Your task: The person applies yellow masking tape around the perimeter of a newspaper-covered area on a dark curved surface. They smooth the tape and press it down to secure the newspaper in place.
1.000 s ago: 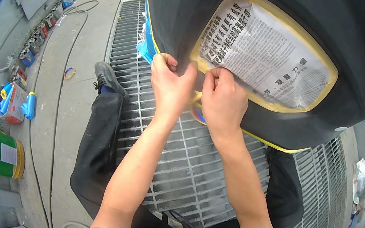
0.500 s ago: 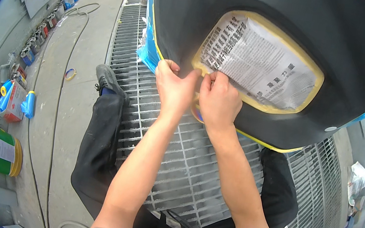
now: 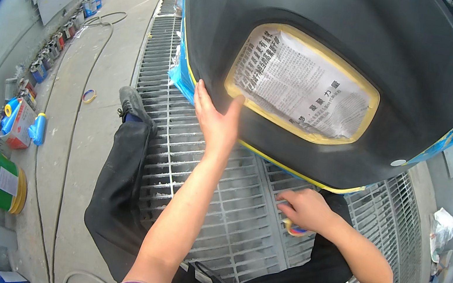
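A large dark grey panel [image 3: 210, 20], shaped like a car bumper, stands before me. Printed newspaper [image 3: 306, 89] covers its recess, framed by yellow masking tape [image 3: 305, 132]. With fingers apart and holding nothing, my left hand [image 3: 217, 125] rests at the panel's lower left, thumb at the frame's corner. Lower down, by my right knee, my right hand [image 3: 307, 209] is closed on a roll of masking tape [image 3: 295, 229], away from the panel. Blue plastic film [image 3: 183, 78] hangs along the panel's edges, with yellow tape beside it.
Metal floor grating [image 3: 229, 201] lies beneath me. On the left are a green bucket [image 3: 0, 177], a carton [image 3: 20, 125], a blue film roll [image 3: 38, 128], a loose tape roll [image 3: 89, 96] and a hose [image 3: 103, 39]. Several cans line the wall. Crumpled white plastic [image 3: 443, 226] lies right.
My right hand has left the frame's lower edge and moved down and right with the tape roll. My left hand has spread its fingers and stays at the panel. The view has shifted slightly.
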Action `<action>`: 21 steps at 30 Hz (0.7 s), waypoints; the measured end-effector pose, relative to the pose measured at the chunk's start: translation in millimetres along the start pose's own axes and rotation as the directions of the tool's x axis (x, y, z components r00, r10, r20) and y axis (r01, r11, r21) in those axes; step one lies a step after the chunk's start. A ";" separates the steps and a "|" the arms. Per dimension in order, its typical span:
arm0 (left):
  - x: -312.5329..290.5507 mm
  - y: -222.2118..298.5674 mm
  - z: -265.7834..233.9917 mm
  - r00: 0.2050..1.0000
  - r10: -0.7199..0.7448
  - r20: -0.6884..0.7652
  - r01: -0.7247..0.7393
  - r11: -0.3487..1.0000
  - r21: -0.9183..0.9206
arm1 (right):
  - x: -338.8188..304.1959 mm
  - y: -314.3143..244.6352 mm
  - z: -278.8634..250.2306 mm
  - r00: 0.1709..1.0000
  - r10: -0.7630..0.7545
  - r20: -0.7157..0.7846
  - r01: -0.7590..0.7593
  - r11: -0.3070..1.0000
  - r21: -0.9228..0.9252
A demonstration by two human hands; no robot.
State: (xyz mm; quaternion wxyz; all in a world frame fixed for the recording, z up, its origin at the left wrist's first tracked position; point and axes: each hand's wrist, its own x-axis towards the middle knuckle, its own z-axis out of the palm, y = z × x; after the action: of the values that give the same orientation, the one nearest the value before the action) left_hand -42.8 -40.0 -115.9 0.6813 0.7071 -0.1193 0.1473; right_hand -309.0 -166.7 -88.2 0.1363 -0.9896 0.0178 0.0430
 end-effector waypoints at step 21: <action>6.6 -14.5 13.0 0.994 0.017 -0.109 -0.034 0.987 -0.158 | -22.2 107.1 48.3 0.819 0.088 0.567 -0.262 0.937 0.232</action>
State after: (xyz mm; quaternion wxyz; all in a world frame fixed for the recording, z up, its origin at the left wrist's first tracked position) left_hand -30.7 -52.1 -127.3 0.7392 0.6397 -0.1030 0.1838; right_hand -340.0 -256.2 -161.2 0.2792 -0.8971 0.0761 0.3338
